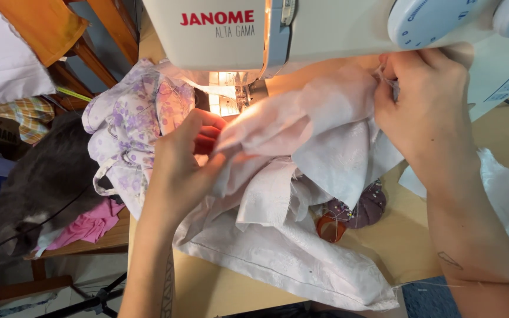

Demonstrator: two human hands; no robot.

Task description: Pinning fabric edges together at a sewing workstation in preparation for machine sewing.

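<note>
holding a strip of pale pink fabric [301, 115] taut before the white sewing machine [325, 26], we pinch one end in our left hand [184, 159], fingers closed on it, and the other end in our right hand [422, 112]. below it lie white cloth [290, 247] and a purple pincushion [363, 209] on the wooden table [396, 241].
</note>
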